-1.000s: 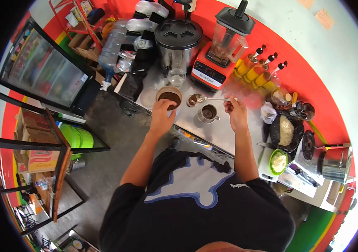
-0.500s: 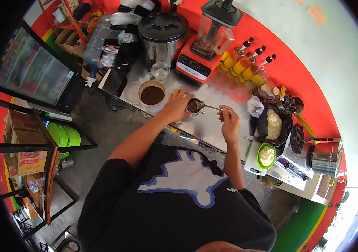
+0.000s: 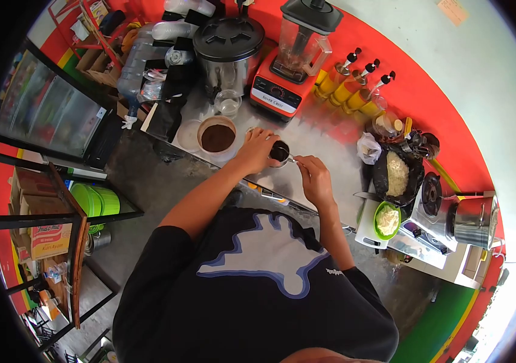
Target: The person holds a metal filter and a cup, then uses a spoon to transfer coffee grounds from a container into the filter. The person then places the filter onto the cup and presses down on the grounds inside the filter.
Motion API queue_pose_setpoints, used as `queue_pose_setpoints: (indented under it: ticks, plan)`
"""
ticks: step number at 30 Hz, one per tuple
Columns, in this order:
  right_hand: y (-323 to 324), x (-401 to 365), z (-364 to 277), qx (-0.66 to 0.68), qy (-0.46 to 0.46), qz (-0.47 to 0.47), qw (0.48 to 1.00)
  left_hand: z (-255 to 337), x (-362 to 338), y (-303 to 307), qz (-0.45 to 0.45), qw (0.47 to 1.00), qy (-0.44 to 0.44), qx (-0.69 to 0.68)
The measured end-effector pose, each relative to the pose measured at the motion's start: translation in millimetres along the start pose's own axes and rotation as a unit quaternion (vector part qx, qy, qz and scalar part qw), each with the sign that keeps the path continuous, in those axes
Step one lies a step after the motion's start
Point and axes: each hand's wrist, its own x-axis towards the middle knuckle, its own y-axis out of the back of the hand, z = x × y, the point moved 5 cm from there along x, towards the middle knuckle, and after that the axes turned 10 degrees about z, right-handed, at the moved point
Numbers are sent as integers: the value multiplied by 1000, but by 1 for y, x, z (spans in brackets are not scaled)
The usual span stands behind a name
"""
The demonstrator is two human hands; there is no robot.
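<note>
My left hand (image 3: 256,150) is wrapped round the side of a small cup (image 3: 278,162) with dark contents, steadying it on the metal counter. In my right hand (image 3: 317,176) the fingers pinch the handle of a metal spoon (image 3: 293,159). Its bowl end reaches into the cup and is lost against the dark contents. Left of the cup stands an open round tub (image 3: 234,147) of dark brown powder. A clear lid (image 3: 189,135) lies beside the tub, and a clear plastic cup (image 3: 228,104) stands behind it.
Along the back of the metal counter (image 3: 330,145) are a large lidded dispenser (image 3: 229,45), a red blender (image 3: 277,91) and several yellow pump bottles (image 3: 345,85). To the right are a black bag (image 3: 415,175), a green bowl (image 3: 387,221), a knife (image 3: 366,196) and a stove with a pot (image 3: 475,224).
My right hand has moved left, closer to the cup. The spoon's bowl, visible over the cup before, has gone down into it. My left hand keeps its hold.
</note>
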Motion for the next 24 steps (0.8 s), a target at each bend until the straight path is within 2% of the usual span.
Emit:
queue_pose_setpoints:
  ticks: [3, 7, 9, 10, 12, 13, 15, 16, 17, 19, 20, 22, 24]
  plan:
    - [4, 3, 2, 24, -42, 8, 999, -2, -1, -2, -5, 1000, 1, 4]
    - [9, 11, -9, 62, -39, 42, 996, -4, -10, 15, 64, 998, 4, -19]
    - [9, 13, -3, 58, -86, 87, 991, -8, -18, 32, 74, 996, 26, -47]
    - [5, 16, -3, 66, -79, 82, 991, -13, -23, 42, 81, 995, 32, -41]
    - [-6, 20, 3, 143, -158, 90, 973, -26, -35, 65, 120, 990, 60, -41]
    - [-12, 24, 3, 149, -155, 87, 973, -35, -42, 73, 162, 984, 65, -36]
    - [-33, 33, 5, 247, -213, 52, 944, -52, -55, 86, 200, 977, 76, -13]
    - [-45, 39, 6, 253, -214, 54, 942, -58, -62, 97, 235, 969, 82, 4]
    - [-62, 43, 9, 277, -244, 20, 929, -65, -70, 104, 241, 963, 117, -7]
    - [-91, 49, 13, 310, -318, -29, 895, -88, -83, 106, 258, 957, 129, -10]
    - [-100, 53, 12, 315, -323, -17, 892, -100, -87, 105, 283, 948, 146, -18]
    - [-123, 57, 11, 339, -357, -84, 866, -102, -93, 109, 293, 947, 134, -8]
    - [-144, 62, 19, 359, -360, -91, 856, -99, -100, 115, 305, 944, 125, 2]
